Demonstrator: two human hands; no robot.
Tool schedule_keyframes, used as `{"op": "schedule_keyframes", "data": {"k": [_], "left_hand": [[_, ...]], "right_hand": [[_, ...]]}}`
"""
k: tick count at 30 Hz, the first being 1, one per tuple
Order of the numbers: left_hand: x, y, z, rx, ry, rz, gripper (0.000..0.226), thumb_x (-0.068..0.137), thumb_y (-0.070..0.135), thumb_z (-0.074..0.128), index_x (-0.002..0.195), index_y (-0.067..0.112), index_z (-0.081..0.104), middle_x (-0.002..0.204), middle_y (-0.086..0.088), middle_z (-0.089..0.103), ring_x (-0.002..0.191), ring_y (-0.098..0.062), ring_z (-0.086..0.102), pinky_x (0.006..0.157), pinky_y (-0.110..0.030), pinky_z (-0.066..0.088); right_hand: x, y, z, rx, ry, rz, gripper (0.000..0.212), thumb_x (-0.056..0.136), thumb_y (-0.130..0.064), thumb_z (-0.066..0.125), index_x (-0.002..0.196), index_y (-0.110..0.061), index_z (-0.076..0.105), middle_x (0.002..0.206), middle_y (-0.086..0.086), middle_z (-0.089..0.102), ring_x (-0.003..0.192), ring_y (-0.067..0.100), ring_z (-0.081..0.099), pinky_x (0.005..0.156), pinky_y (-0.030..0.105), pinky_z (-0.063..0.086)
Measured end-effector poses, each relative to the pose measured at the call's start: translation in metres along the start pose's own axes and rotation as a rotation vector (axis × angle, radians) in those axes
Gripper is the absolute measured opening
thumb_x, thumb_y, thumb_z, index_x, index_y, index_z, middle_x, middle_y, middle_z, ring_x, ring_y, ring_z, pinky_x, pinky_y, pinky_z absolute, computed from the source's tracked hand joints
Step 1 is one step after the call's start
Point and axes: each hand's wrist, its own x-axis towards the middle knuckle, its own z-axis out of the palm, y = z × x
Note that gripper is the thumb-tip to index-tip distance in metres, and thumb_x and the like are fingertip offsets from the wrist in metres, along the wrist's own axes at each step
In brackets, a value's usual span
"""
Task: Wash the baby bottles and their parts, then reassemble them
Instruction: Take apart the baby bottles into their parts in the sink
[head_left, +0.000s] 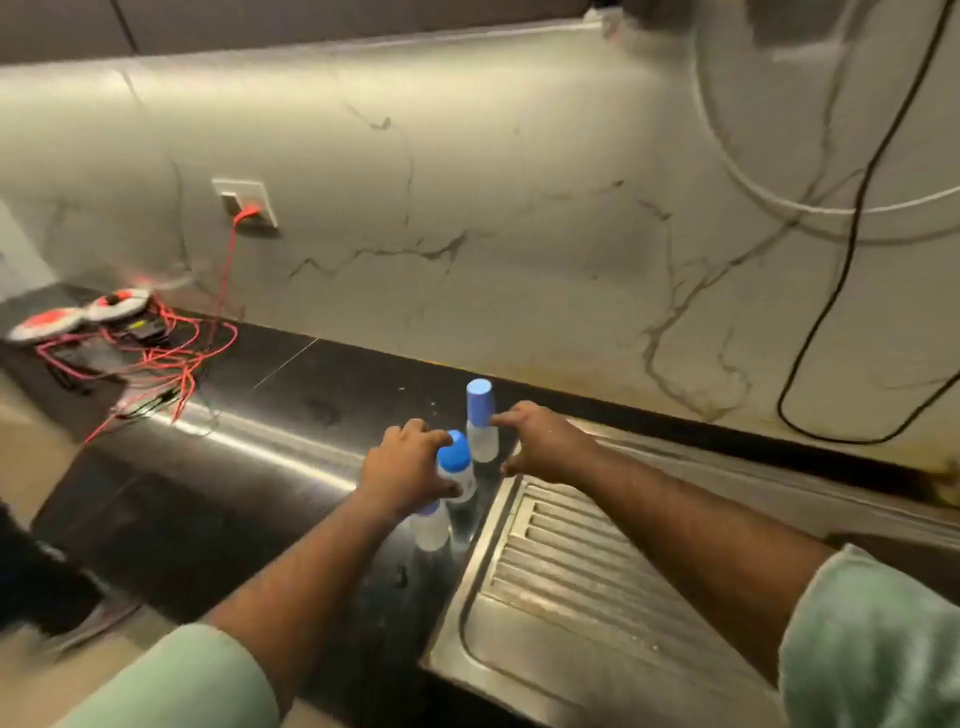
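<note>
Three baby bottles with blue caps stand in a row on the dark countertop (218, 519), beside the left edge of the steel drainboard (587, 561). My left hand (402, 470) grips the middle bottle (456, 465), fingers over its cap side and thumb on its body. The near bottle (431, 527) is partly hidden under that hand. My right hand (540, 441) reaches the far bottle (480, 421) with fingers spread; one fingertip touches it just below the blue cap, and the thumb stays apart.
A tangle of red cables (150, 358) and round devices lies at the back left, plugged into a wall socket (244, 202). A black cable (852, 260) and a white cable hang on the marble wall at right. The counter's front edge runs along the left.
</note>
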Motion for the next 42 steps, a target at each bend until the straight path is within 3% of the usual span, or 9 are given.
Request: {"op": "schedule_keyframes", "data": {"k": [4,8,13,16,18,21,27,31,42], "left_hand": [[-0.008,-0.029,0.030,-0.230,-0.089,-0.042,0.075,0.079,0.041,0.082,0.144,0.029,0.047,0.135,-0.002,0.053,0.120,-0.022,0.053,0.102,-0.038,0.048],[-0.009,-0.038,0.053,-0.478,0.060,0.004,0.072,0.083,0.013,0.078,0.146,0.022,0.045,0.135,-0.005,0.056,0.121,-0.021,0.056,0.101,-0.037,0.050],[-0.018,-0.040,0.072,-0.753,0.215,-0.038,0.061,0.076,0.007,0.083,0.130,0.014,0.056,0.119,-0.001,0.056,0.110,-0.019,0.059,0.094,-0.033,0.054],[-0.026,-0.029,0.077,-0.848,0.286,-0.015,0.055,0.075,0.010,0.085,0.118,0.026,0.056,0.108,0.017,0.055,0.100,-0.010,0.059,0.087,-0.032,0.056],[-0.033,-0.009,0.078,-0.902,0.260,0.030,0.057,0.075,0.013,0.084,0.116,0.037,0.053,0.105,0.025,0.057,0.095,-0.001,0.060,0.082,-0.025,0.054],[-0.050,0.036,0.089,-0.981,0.148,0.156,0.056,0.075,0.013,0.079,0.121,0.034,0.057,0.104,0.013,0.067,0.088,0.000,0.063,0.080,-0.027,0.054],[-0.086,0.118,0.114,-0.994,-0.025,0.275,0.067,0.080,0.012,0.081,0.140,0.024,0.053,0.127,0.005,0.064,0.113,-0.013,0.062,0.097,-0.031,0.052],[-0.111,0.170,0.126,-0.925,-0.063,0.344,0.077,0.082,0.017,0.082,0.147,0.031,0.043,0.138,0.005,0.059,0.120,-0.012,0.058,0.100,-0.035,0.053],[-0.138,0.216,0.148,-0.822,-0.046,0.302,0.101,0.080,0.013,0.084,0.156,0.038,0.022,0.150,0.000,0.049,0.130,-0.024,0.054,0.098,-0.027,0.045]], "right_hand": [[0.037,-0.031,0.035,-0.096,-0.077,-0.044,0.086,0.080,-0.010,0.074,0.150,-0.031,0.028,0.155,0.003,0.027,0.137,0.028,0.038,0.108,0.042,0.040],[0.070,-0.036,0.063,-0.230,-0.175,-0.045,0.093,0.081,-0.005,0.072,0.152,-0.033,0.019,0.160,0.005,0.014,0.141,0.032,0.030,0.110,0.046,0.039],[0.063,-0.031,0.081,-0.150,-0.094,0.018,0.067,0.082,-0.007,0.071,0.138,-0.026,0.041,0.139,0.006,0.038,0.119,0.028,0.053,0.100,0.038,0.048],[0.034,-0.020,0.068,-0.066,-0.060,0.098,0.057,0.080,-0.012,0.074,0.129,-0.027,0.049,0.130,0.005,0.045,0.112,0.025,0.055,0.094,0.033,0.049],[0.001,-0.003,0.053,-0.024,-0.031,0.165,0.055,0.076,-0.015,0.077,0.124,-0.028,0.052,0.125,0.003,0.048,0.108,0.023,0.056,0.084,0.030,0.047],[-0.074,0.028,0.033,-0.021,-0.002,0.272,0.052,0.073,-0.021,0.077,0.119,-0.032,0.054,0.123,-0.002,0.058,0.100,0.018,0.057,0.076,0.030,0.046],[-0.198,0.075,0.020,-0.124,-0.084,0.476,0.061,0.074,-0.027,0.071,0.131,-0.037,0.052,0.131,-0.006,0.054,0.112,0.019,0.056,0.089,0.037,0.049],[-0.263,0.101,0.024,-0.078,-0.080,0.556,0.057,0.076,-0.024,0.069,0.131,-0.031,0.054,0.130,-0.004,0.052,0.113,0.018,0.054,0.090,0.034,0.048],[-0.306,0.133,0.054,0.021,-0.011,0.562,0.066,0.076,-0.013,0.069,0.136,-0.032,0.048,0.134,-0.004,0.047,0.111,0.023,0.056,0.088,0.038,0.050]]}}
